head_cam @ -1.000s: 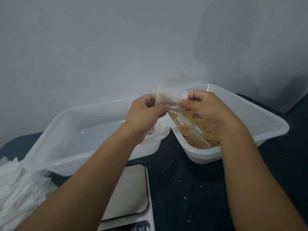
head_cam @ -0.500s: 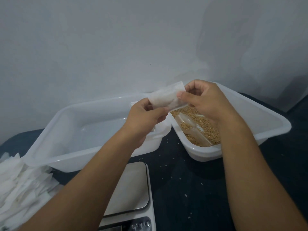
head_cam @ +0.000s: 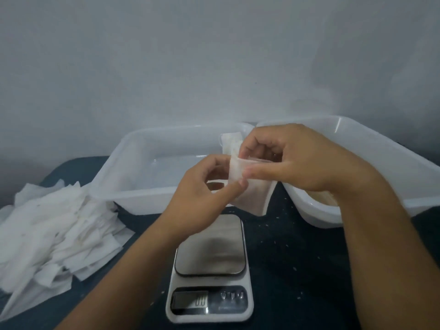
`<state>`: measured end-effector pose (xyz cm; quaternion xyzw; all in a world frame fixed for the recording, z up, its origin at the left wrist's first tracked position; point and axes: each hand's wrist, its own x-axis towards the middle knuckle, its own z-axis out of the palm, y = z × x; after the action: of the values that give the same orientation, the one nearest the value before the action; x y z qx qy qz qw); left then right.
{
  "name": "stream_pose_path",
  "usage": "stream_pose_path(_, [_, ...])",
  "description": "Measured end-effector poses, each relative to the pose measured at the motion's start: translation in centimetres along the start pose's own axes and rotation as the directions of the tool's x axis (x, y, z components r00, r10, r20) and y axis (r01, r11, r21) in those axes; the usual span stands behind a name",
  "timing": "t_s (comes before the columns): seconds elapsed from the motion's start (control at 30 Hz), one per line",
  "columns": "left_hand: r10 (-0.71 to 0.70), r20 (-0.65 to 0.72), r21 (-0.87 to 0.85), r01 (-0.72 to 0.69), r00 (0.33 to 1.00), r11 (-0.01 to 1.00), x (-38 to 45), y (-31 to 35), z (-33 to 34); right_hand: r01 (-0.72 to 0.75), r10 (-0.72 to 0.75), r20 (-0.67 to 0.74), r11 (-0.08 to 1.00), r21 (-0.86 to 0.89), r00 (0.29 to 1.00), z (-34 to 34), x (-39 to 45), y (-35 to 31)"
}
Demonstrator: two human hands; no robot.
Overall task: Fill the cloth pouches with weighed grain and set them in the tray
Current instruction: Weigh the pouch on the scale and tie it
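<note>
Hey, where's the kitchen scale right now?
In the head view, the kitchen scale sits low in the centre on the dark table, in front of the two plastic trays, with the pile of empty pouches to its left.

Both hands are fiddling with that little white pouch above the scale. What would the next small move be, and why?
Probably spreading the mouth of the small white cloth pouch open. The left hand and right hand pinch its top edge, it looks flat and unfilled, and the silver-topped digital scale below is bare.
</note>
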<state>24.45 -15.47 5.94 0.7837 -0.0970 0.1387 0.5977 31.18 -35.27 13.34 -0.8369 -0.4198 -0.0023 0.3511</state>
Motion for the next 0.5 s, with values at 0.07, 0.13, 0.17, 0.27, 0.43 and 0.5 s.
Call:
stream_pose_path(0.07, [0.01, -0.008, 0.022, -0.01, 1.0, 1.0, -0.9, 0.2, -1.0, 0.021, -0.02, 0.078, 1.0, -0.013, 0.997, 1.1, 0.3, -0.6])
stream_pose_path(0.13, [0.01, -0.007, -0.009, -0.01, 1.0, 1.0, -1.8, -0.1, -1.9, 0.037, -0.033, 0.121, 0.999, -0.027, 0.992, 2.0, 0.7, -1.1])
stream_pose_path(0.17, [0.001, -0.014, -0.041, -0.002, 1.0, 0.999, -2.2, -0.4, -2.4, 0.035, -0.031, 0.139, 0.999, -0.028, 0.99, 2.4, 0.8, -1.3])
stream_pose_path(0.27, [-0.079, -0.086, -0.181, 0.063, 0.993, 0.981, -3.5, -1.7, -3.5, -0.004, 0.015, 0.192, 0.998, -0.058, 0.981, 3.2, 1.1, -1.5])
stream_pose_path(0.43, [-0.199, -0.178, -0.298, 0.14, 0.964, 0.944, -5.1, -3.3, -4.6, -0.007, 0.014, 0.092, 0.997, -0.081, 0.996, 5.2, 1.6, -2.1])
stream_pose_path(0.5, [-0.205, -0.196, -0.311, 0.137, 0.959, 0.94, -5.5, -3.7, -4.7, 0.021, -0.017, 0.056, 0.997, -0.078, 0.998, 5.9, 1.8, -2.4])
